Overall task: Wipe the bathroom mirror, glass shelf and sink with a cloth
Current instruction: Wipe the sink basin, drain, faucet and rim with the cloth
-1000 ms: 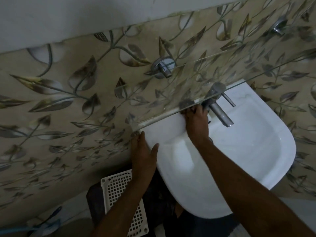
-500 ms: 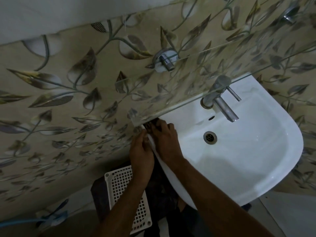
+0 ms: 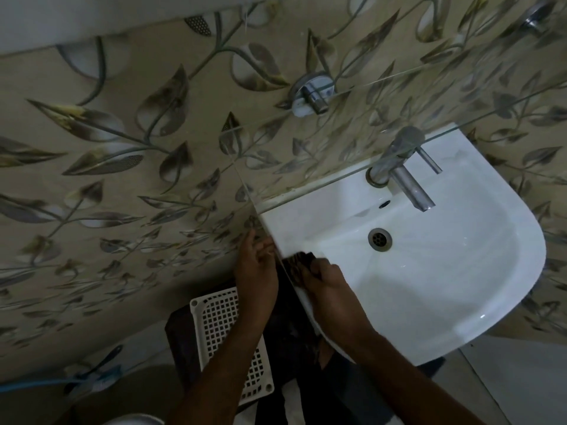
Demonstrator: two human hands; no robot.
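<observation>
Cloth (image 3: 299,265), dark, on sink (image 3: 445,271) near-left rim | right hand (image 3: 326,282) curled, gripping cloth | left hand (image 3: 256,271) left of rim, fingers relaxed, holding nothing

No text, label, brand, number or sign can be read anywhere in the view. The sink (image 3: 429,271) is plain white, and the tiled wall (image 3: 122,179) beside it bears only a leaf pattern.

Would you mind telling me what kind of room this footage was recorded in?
Most likely a home bathroom: a white wall-mounted sink with a metal tap, a glass shelf above it, and leaf-patterned wall tiles.
</observation>
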